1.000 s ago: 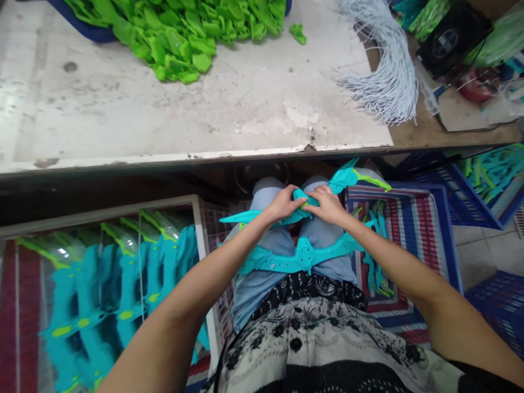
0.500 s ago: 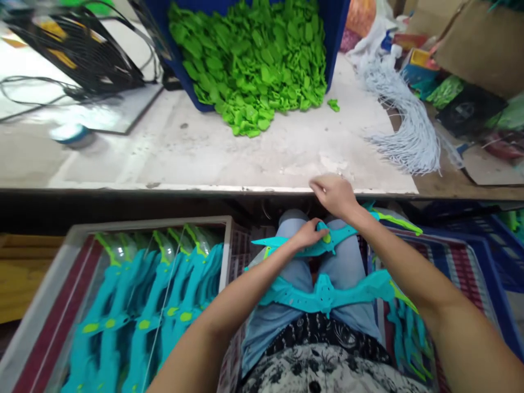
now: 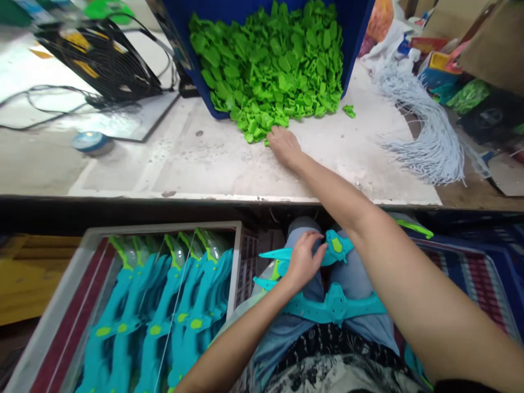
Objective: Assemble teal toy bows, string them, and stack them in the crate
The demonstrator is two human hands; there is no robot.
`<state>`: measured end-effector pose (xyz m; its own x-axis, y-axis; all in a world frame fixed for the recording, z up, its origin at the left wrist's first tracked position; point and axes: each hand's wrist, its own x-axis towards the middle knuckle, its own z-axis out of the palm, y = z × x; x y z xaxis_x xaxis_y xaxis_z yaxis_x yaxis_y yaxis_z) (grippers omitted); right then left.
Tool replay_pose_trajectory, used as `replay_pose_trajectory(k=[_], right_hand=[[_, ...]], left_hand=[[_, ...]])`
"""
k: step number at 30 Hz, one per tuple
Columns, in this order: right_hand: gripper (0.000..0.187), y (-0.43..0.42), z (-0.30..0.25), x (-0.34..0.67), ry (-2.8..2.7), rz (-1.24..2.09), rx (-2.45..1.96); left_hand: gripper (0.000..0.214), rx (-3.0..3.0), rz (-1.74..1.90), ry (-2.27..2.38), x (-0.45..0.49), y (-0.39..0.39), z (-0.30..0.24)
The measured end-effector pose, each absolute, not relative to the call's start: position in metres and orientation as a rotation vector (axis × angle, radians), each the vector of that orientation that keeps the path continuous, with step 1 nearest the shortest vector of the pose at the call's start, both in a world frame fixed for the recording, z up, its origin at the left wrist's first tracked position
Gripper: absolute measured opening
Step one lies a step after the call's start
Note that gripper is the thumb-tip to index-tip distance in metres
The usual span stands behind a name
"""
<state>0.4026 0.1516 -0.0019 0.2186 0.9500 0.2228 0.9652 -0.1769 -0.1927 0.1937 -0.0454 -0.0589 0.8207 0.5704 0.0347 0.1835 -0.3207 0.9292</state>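
Observation:
My left hand (image 3: 303,261) is closed round the middle of a turquoise plastic toy bow (image 3: 333,248) with lime-green tips, holding it over my knees. A second turquoise bow piece (image 3: 333,304) lies across my lap below it. My right hand (image 3: 283,144) reaches over the white table (image 3: 213,164) to the near edge of a heap of small lime-green plastic parts (image 3: 270,65). Its fingers curl down onto the parts at the heap's edge; what they grip is hidden.
The green parts spill from a tipped blue crate (image 3: 356,33). A bundle of white cords (image 3: 426,131) lies at the right. A black fan (image 3: 102,60) and a blue tape roll (image 3: 87,141) sit at the left. A bin of finished bows (image 3: 164,305) stands lower left.
My right hand has left the bow and moved up over the table to the green heap. My left hand alone keeps the bow. My view has tilted upward.

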Motion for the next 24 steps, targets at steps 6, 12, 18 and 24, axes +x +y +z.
replay_pose_trajectory(k=[6,12,18,24], right_hand=[[0.029,0.021,0.006,0.397,-1.413,0.234,-1.976],[0.033,-0.191,0.003,0.325,-0.505,0.967,-1.712],[0.026,-0.289,-0.030,0.237,-0.148,1.087,-1.747],[0.022,-0.299,-0.053,0.208,-0.164,0.844,-1.945]], left_hand=[[0.029,1.788,0.067,0.509,0.153,-0.060,-0.049],[0.043,1.749,-0.449,0.303,0.159,-0.093,-0.069],[0.029,1.545,-0.582,0.402,0.178,-0.111,-0.069],[0.036,1.266,-0.630,0.614,0.180,-0.124,-0.066]])
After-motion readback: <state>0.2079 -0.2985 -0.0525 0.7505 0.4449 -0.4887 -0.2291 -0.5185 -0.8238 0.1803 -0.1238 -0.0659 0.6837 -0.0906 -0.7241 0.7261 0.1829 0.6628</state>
